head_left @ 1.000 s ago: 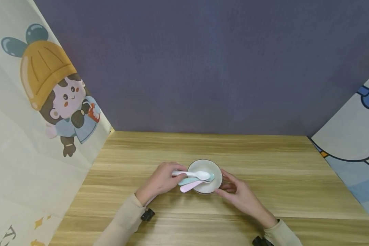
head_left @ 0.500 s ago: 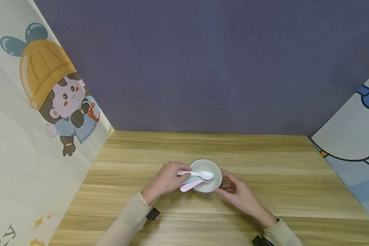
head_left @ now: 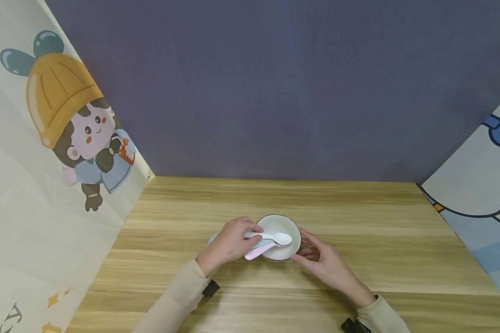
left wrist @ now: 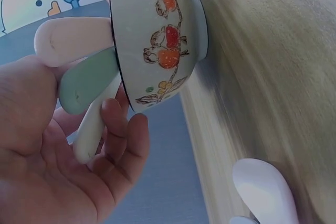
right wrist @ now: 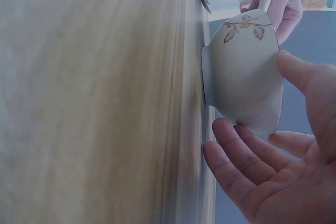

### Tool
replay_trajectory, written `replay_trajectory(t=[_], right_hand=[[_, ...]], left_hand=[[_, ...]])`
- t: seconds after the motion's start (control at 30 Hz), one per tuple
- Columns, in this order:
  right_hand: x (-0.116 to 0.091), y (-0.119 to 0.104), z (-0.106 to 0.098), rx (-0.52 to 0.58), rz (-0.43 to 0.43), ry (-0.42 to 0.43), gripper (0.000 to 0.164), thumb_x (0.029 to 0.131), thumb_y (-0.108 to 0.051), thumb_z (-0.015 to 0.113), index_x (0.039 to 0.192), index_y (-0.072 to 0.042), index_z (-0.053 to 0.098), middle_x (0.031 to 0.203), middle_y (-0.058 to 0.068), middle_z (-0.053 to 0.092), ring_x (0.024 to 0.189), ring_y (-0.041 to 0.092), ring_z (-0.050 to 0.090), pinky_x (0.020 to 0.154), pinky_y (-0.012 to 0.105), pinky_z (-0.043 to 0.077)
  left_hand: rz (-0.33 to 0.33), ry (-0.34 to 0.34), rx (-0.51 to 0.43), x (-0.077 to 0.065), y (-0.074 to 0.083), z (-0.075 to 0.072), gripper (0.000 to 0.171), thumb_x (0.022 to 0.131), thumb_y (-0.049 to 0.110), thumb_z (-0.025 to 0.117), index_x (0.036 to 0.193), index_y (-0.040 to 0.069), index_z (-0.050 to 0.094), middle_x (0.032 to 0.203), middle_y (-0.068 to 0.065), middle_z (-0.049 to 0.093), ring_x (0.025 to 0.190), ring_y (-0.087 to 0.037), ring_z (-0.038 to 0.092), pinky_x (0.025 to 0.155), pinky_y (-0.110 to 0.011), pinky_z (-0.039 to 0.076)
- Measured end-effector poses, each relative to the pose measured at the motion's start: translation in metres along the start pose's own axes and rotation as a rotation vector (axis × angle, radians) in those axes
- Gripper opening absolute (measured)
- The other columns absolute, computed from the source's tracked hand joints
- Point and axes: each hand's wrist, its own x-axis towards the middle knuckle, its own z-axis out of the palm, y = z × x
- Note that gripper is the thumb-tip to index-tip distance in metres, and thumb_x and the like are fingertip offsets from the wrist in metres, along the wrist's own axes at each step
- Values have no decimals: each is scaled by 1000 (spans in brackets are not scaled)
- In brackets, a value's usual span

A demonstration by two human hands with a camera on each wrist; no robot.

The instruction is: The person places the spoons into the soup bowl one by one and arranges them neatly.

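A white bowl (head_left: pixel 271 224) with a dark rim sits upright on the table; printed birds and branches decorate its outside in the left wrist view. My left hand (head_left: pixel 230 244) pinches the handle of a white spoon (head_left: pixel 282 238), whose head is over the inside of the bowl. Beneath it, a mint-green spoon (left wrist: pixel 86 81) and a pink spoon (head_left: pixel 256 252) lean across the left rim, handles sticking out. My right hand (head_left: pixel 327 267) holds the bowl's right side, thumb at the rim and fingers around the wall.
A pale, rounded piece (left wrist: pixel 265 190) lies on the wooden table (head_left: pixel 358 217) left of the bowl, mostly behind the left hand in the head view. A dark wall (head_left: pixel 275 92) rises along the back edge, and cartoon-printed sheets stand at both sides.
My left hand has moved right, carrying the white spoon farther over the bowl. The pale piece now shows behind that hand. The bowl and right hand stay nearly still.
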Motion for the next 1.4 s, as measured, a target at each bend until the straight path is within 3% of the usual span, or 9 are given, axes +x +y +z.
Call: replay_trajectory(t=[0.43,1.03,1.4], right_hand=[[-1,0,1,-4,-8,-8,80,93,-22,85,158,2,45,134,23,71,100,17,78,85,23,62],[0,0,3,-17,-20,16,80,91,-20,86,157,3,46,133,24,72,97,16,78,83,25,63],[1,0,3,-14,-19,10,81,91,-20,86,157,3,46,131,23,73,97,15,78,83,26,63]], left_hand=[[10,3,17,-1,0,0,22,98,19,72,115,10,83,98,3,75,84,-9,62,75,-25,51],[6,44,-15,-8,-5,-4,21,98,20,70,113,12,83,102,4,76,85,-8,64,77,-24,52],[-26,64,-113,-18,-11,-12,19,100,19,72,114,11,82,106,1,77,86,-8,66,76,-24,55]])
